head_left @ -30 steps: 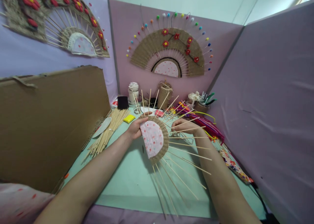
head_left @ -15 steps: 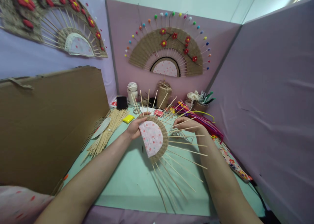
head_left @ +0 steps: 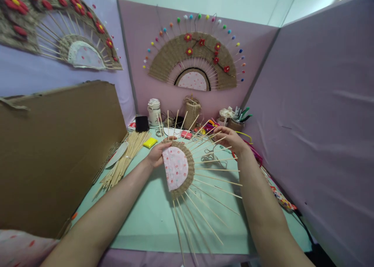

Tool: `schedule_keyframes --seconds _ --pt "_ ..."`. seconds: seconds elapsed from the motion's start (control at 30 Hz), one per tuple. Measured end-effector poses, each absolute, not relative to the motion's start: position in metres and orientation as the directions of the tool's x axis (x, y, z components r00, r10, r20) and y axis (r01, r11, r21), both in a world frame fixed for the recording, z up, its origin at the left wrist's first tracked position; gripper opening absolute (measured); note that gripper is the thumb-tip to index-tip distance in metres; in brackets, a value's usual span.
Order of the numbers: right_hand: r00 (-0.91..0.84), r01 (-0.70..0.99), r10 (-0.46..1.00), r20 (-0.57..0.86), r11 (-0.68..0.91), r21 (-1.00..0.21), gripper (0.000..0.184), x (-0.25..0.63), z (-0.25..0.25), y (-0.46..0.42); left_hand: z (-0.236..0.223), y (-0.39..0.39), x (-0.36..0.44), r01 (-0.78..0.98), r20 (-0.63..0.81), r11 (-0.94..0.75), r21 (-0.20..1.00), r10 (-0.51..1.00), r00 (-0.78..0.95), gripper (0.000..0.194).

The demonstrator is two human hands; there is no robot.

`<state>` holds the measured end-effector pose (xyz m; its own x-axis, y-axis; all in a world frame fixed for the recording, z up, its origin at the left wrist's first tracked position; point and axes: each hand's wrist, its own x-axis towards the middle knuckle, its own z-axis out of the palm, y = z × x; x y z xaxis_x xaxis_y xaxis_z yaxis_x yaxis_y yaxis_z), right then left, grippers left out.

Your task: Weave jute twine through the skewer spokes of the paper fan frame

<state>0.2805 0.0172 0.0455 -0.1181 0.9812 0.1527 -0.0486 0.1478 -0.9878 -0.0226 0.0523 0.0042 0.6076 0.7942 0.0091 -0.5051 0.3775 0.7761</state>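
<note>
The right hand (head_left: 229,139) has shifted far among the sticks (head_left: 217,169), its grasp unclear, leaving the left hand's (head_left: 157,154) fingers steadying the woven half-disc (head_left: 190,169).

Table: the mint-green surface (head_left: 146,220) in front of me
Left, on it: my bundle of thin wooden sticks (head_left: 128,156)
Near the sticks' far end: a yellow packet (head_left: 150,143)
Far left: a black square item (head_left: 142,124) and a white lidded jar (head_left: 154,112)
Far middle: my twine roll (head_left: 192,114), upright; a pinkish-red packet (head_left: 186,134) on its near side
Right of middle: loose cord (head_left: 212,158), tangled
Far right: a container of green-handled tools (head_left: 236,124)
</note>
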Motion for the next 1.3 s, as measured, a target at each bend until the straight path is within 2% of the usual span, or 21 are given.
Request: schedule_keyframes --seconds 0.23,0.47,0.7,0.97,1.2,1.3 --pt "0.028 -0.004 0.958 0.285 0.285 -0.959 0.019 0.267 0.061 0.015 0.003 0.053 -0.022 -0.498 -0.006 0.396 0.772 0.787 0.617 0.026" --pt "0.038 0.056 0.931 0.363 0.361 -0.931 0.017 0.266 0.064 0.011 0.002 0.052 -0.021 -0.499 0.0 0.395 0.772 0.784 0.621 0.027" --pt "0.055 0.138 0.92 0.388 0.378 -0.915 0.024 0.269 0.065 0.01 0.003 0.051 -0.02 -0.511 0.033 0.411 0.755 0.754 0.656 0.023" --pt "0.129 0.256 0.84 0.527 0.486 -0.836 0.024 0.274 0.061 0.016 0.001 0.053 -0.02 -0.522 0.035 0.408 0.749 0.762 0.646 0.024" --pt "0.165 0.205 0.846 0.507 0.474 -0.856 0.021 0.275 0.057 0.018 0.0 0.055 -0.02 -0.566 0.011 0.384 0.73 0.82 0.572 0.024" --pt "0.113 0.21 0.888 0.445 0.417 -0.884 0.023 0.277 0.053 0.019 0.0 0.058 -0.021 -0.594 -0.006 0.365 0.717 0.855 0.519 0.026"
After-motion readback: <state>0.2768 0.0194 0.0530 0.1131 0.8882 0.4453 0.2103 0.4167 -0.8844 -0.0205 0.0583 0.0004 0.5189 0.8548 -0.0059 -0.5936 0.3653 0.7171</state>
